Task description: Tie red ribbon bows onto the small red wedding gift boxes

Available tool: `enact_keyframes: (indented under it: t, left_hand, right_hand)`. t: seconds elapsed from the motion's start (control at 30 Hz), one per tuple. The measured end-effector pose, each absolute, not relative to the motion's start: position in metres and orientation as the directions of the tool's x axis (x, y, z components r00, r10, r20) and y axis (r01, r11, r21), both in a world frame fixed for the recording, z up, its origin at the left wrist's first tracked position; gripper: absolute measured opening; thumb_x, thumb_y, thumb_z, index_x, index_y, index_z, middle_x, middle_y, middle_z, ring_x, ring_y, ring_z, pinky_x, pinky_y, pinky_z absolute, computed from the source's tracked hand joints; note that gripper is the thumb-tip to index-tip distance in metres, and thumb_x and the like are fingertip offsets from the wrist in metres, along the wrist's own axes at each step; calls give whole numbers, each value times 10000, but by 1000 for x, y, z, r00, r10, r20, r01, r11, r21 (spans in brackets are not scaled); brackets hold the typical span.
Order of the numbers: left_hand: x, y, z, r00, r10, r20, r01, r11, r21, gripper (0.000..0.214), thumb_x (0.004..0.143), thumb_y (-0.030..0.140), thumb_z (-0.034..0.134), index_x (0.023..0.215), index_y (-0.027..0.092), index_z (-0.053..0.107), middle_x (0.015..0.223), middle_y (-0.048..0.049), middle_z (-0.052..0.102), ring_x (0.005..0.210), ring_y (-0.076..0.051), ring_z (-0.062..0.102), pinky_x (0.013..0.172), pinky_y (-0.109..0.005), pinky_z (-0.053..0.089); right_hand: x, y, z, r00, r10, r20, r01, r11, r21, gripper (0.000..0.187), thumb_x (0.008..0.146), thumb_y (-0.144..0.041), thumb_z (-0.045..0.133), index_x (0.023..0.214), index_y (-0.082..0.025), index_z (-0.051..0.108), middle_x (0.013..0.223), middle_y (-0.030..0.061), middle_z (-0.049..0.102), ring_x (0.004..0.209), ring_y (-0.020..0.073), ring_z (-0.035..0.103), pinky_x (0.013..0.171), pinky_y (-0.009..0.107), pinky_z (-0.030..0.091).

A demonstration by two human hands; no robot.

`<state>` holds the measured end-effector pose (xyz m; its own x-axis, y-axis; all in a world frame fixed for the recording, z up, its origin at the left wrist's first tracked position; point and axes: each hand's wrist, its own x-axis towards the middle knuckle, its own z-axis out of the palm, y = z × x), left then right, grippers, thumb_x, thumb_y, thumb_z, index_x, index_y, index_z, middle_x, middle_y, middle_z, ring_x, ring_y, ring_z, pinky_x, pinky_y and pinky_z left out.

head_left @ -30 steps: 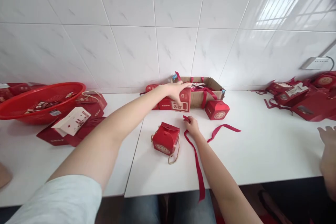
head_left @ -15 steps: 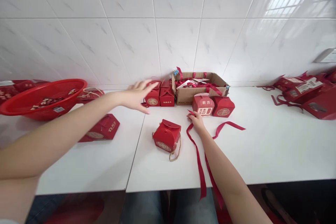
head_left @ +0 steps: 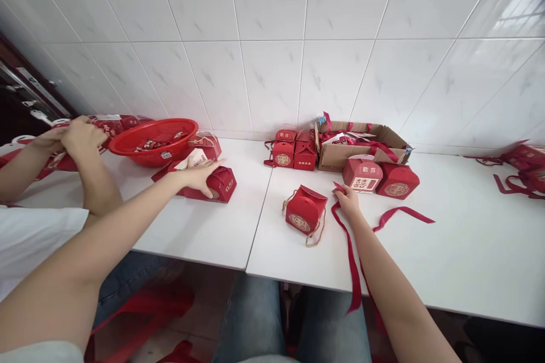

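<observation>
Your right hand (head_left: 349, 199) pinches a red ribbon (head_left: 351, 255) that trails over the table's (head_left: 447, 261) near edge. A gift box (head_left: 305, 214) sits just left of it. Farther left, your left hand (head_left: 199, 175) lies flat, fingers spread, on a flattened red box (head_left: 219, 185) beside the red basket (head_left: 154, 140).

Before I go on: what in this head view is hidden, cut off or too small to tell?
- Red basket contents: too small to identify.
- Cardboard box inside: its front wall and ribbons hide it.
- Left hand on the flat red box: palm covers the contact, grip unclear.
- Ribbon under the right hand: its end drops past the table edge.
- Box prints: too small to read.
</observation>
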<state>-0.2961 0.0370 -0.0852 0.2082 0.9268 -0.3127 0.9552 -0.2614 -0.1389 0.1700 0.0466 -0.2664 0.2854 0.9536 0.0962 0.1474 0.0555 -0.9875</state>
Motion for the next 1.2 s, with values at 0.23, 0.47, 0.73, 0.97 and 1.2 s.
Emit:
enact_keyframes:
  t: [0.23,0.47,0.73,0.97,1.2]
  left_hand:
    - [-252,53,-63,211,955,-208,959,-243,-147,985,475,444,720,1392,324,379,1338,-126,475,1214,-423,392,1021,-570,235]
    - [-110,90,-32,530,847,-37,846,-531,-43,1043,500,513,733,1424,319,291,1317,-120,438,1229,-359,361,1014,-492,287]
    - [-50,99,-59,534,815,226,812,-568,132,1166,605,587,697,1483,264,2,1472,-164,214,1332,-404,210,1062,-495,194]
    - [-197,67,-40,-73,960,269,993,95,-71,1135,620,851,416,1418,73,203,1452,-288,229,1282,-496,210,970,-609,246]
    - [-277,54,-69,-439,884,-158,898,435,-61,1328,467,852,510,1441,81,40,1449,-285,290,1258,-484,335,841,-504,395]
  right_hand:
    - [164,14,-271,322,943,89,137,46,-990,124,630,-300,546,670,-191,592,725,36,652,628,162,555,582,298,463]
    - [162,14,-267,339,933,117,157,66,-985,87,644,-279,532,605,-202,535,667,19,626,605,150,535,559,284,451]
    - [163,12,-264,335,934,126,133,85,-987,100,663,-289,537,628,-196,523,638,-1,590,581,137,521,543,275,464]
    - [161,23,-270,311,948,66,57,50,-997,127,647,-281,520,714,-185,570,697,13,594,586,132,520,489,254,484]
    - [159,22,-266,304,952,33,14,30,-999,117,630,-250,500,714,-188,553,720,13,588,562,118,497,446,241,480]
